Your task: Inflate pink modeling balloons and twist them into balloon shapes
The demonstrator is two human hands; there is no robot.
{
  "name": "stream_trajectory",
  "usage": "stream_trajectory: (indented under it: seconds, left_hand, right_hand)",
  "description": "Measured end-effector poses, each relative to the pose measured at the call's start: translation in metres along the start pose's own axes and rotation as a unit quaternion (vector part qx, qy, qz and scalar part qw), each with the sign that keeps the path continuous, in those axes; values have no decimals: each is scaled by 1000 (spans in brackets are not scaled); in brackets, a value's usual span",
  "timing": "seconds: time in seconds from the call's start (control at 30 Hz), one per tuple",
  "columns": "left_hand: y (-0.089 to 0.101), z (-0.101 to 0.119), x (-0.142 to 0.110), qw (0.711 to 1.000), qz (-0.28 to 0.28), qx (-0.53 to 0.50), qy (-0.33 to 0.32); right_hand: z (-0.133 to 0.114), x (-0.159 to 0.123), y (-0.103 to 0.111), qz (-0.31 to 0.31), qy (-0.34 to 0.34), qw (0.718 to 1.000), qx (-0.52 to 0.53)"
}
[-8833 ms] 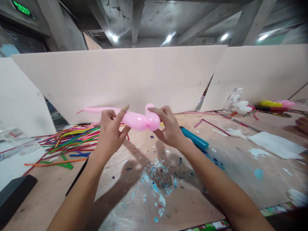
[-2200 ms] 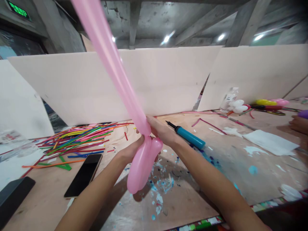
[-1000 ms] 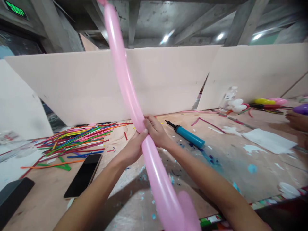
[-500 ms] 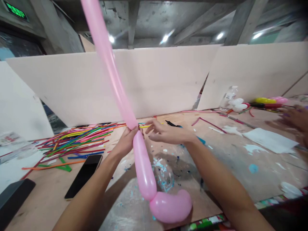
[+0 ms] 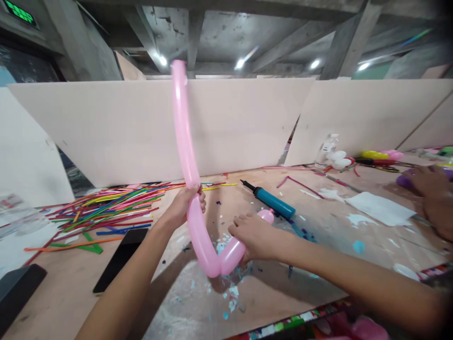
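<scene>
A long pink balloon (image 5: 182, 137) rises from my hands toward the ceiling, with a twist near its lower end. My left hand (image 5: 186, 203) is closed round the balloon at the pinch point above the table. Below it the balloon bends into a short second segment (image 5: 231, 252) that runs right. My right hand (image 5: 256, 236) is closed over that short segment, low over the paint-spattered tabletop (image 5: 283, 288).
A pile of uninflated coloured balloons (image 5: 106, 205) lies at the left, a black phone (image 5: 120, 252) in front of it. A teal hand pump (image 5: 271, 200) lies behind my right hand. Another person's hand (image 5: 433, 193) works at the far right near white paper (image 5: 375, 208) and finished balloons (image 5: 378, 155).
My right hand, open beside the balloon half a second ago, has dropped and closed on the short lower segment. The long part has swung more upright, its tip now in view.
</scene>
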State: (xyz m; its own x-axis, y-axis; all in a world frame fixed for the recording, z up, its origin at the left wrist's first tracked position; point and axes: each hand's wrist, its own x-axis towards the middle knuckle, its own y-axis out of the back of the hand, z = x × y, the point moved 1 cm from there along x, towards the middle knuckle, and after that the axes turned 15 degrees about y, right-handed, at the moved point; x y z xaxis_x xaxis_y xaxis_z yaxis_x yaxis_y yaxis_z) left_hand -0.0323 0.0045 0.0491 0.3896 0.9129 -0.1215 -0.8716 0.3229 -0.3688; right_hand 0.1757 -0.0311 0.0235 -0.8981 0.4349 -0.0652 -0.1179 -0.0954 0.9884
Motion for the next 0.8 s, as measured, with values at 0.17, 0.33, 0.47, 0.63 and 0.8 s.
stream_trajectory:
  seconds: [0.17,0.33,0.47,0.63,0.8]
  left_hand:
    - [-7,-14,12,991,88,91,-49]
    - [-11,-26,13,999,34,-14,37]
    - [-6,-23,8,984,-86,-93,128]
    - [-4,-22,11,983,-74,-136,95]
    - [-4,-22,10,983,-66,-153,71]
  right_hand:
    - [-6,24,2,30,-20,986,-162]
    - [-10,43,-1,150,159,938,-269]
    - [4,35,-6,193,206,904,-322]
    - [11,28,-7,283,29,928,-239]
    - [11,46,-13,334,-22,942,16]
